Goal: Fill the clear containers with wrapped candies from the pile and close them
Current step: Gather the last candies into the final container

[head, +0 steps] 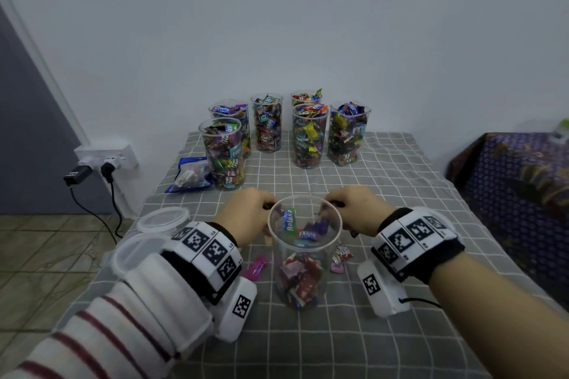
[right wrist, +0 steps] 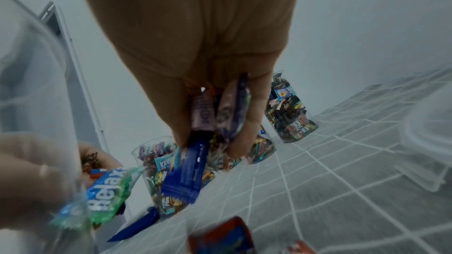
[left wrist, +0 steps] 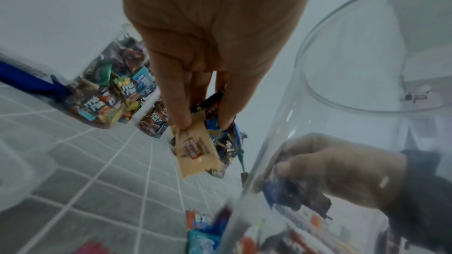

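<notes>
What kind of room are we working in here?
Probably a room in a home, not a factory: a low table under a grey checked cloth, a wall socket with chargers plugged in, a tiled floor, and patterned fabric over furniture to the right.

A plain pale wall (head: 308, 24) closes the back of the room, evenly and dimly lit, and the counter (head: 385, 181) pushed against it wears a grey cloth checked with thin white lines. At the left a dark grey door panel (head: 27, 132) with a pale frame (head: 46, 71) meets a floor of worn greenish tiles (head: 46, 255), and low on the wall a white socket strip (head: 106, 157) carries plugs and a black adapter whose cables trail down to the floor. At the right edge stands a piece of furniture draped in dark blue patterned fabric (head: 508, 178).
</notes>
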The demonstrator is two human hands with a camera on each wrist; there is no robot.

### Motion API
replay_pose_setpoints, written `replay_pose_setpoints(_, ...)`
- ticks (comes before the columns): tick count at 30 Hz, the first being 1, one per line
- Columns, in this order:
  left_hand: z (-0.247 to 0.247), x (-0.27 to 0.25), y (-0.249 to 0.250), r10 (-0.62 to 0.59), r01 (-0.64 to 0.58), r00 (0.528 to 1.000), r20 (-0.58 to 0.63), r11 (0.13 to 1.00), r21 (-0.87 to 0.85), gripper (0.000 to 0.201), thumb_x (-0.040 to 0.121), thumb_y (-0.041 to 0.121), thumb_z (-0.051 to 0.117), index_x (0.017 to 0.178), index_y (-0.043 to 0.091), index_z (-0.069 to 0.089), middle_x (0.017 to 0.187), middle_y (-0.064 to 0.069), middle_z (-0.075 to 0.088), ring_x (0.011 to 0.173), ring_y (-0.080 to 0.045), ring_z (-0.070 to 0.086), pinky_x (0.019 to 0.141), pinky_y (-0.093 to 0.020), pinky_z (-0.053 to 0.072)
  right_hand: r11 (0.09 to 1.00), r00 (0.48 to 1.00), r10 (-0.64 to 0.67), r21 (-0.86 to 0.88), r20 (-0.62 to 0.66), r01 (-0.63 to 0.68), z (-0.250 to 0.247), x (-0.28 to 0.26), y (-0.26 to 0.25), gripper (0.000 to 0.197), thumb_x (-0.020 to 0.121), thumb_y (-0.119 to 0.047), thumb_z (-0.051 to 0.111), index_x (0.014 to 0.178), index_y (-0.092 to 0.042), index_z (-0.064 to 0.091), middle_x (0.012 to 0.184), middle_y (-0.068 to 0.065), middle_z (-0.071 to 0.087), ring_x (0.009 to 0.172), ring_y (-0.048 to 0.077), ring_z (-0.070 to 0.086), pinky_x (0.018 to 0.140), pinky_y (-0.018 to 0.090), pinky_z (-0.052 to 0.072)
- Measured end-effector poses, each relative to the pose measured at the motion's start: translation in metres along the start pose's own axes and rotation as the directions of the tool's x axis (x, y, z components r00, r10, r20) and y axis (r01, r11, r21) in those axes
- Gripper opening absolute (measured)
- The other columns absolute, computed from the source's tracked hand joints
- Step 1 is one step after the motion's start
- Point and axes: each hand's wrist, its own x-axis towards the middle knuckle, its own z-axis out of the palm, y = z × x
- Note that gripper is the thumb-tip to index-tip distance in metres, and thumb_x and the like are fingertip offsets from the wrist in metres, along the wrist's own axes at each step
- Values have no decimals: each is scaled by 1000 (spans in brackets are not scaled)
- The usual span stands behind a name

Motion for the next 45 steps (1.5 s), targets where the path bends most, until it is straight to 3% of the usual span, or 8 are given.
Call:
replay_pose_setpoints(5, -9, -5, 5, -16, 10, 997, -77, 997, -74, 17, 86, 19, 65, 97, 10, 73, 85, -5, 71, 79, -17, 62, 64, -22, 46, 994, 997, 0, 105, -77, 8, -14, -10, 0, 15, 94, -17, 54, 100, -13, 66, 83, 8, 66, 69, 23, 62, 58, 29, 52)
replay_pose_setpoints(9, -16, -4, 6, -20, 3, 992, -125, 990, -139, 13, 84, 14, 66, 91, 6, 75, 82, -10, 71, 76, -22, 63, 71, -32, 50, 970, 978, -40, 229, -202, 87, -33, -21, -9, 12, 93, -12, 54, 92, -14, 65, 63, 0, 58, 50, 13, 50, 47, 25, 48)
replay_pose_setpoints(17, -25, -2, 9, -60, -7, 983, -174, 932, -362, 13, 85, 5, 65, 94, 10, 72, 86, -14, 72, 83, -28, 69, 83, -43, 56, 944, 908, -189, 184, -373, 272, -54, -40, -34, 11, 91, -15, 58, 95, -19, 68, 78, -8, 57, 57, 5, 52, 50, 16, 45)
replay_pose_setpoints(21, -27, -2, 10, -53, -23, 982, -183, 920, -391, 15, 85, 4, 64, 91, 17, 71, 81, -11, 71, 74, -22, 66, 83, -43, 56, 910, 868, -315, 137, -385, 391, -46, -45, -49, 14, 88, -13, 62, 97, -14, 72, 91, -5, 61, 69, -8, 55, 64, 8, 43)
replay_pose_setpoints(29, -28, -6, 11, -52, -32, 981, -185, 903, -428, 18, 84, 2, 64, 97, 11, 72, 85, -15, 71, 72, -18, 64, 80, -37, 57, 856, 816, -498, -14, -294, 517, -19, -45, -56, 20, 82, -21, 62, 97, -15, 74, 103, 0, 67, 94, 12, 60, 84, 18, 41)
replay_pose_setpoints(36, -30, -5, 9, -65, -27, 979, -193, 898, -440, 18, 85, 2, 64, 98, 10, 71, 82, -10, 71, 63, -8, 65, 68, -21, 55, 862, 825, -467, 45, -317, 505, -11, -48, -55, 32, 81, -31, 62, 107, -15, 70, 106, -2, 65, 93, 12, 58, 82, 19, 42)
replay_pose_setpoints(41, -32, -6, 11, -67, -32, 979, -195, 886, -463, 17, 85, 2, 63, 94, 13, 71, 85, -13, 72, 70, -17, 69, 75, -29, 58, 852, 845, -352, 237, -404, 468, -7, -55, -52, 36, 85, -36, 62, 117, -20, 62, 110, -5, 60, 101, 8, 55, 89, 30, 47)
replay_pose_setpoints(45, -40, -10, 15, -51, -78, 965, -259, 881, -466, 22, 85, 2, 63, 83, 23, 69, 80, -6, 71, 67, -12, 67, 64, -19, 55, 838, 923, -210, 428, -321, 339, 3, -62, -37, 73, 65, -63, 58, 130, -39, 39, 127, -20, 48, 119, -6, 44, 100, 18, 38)
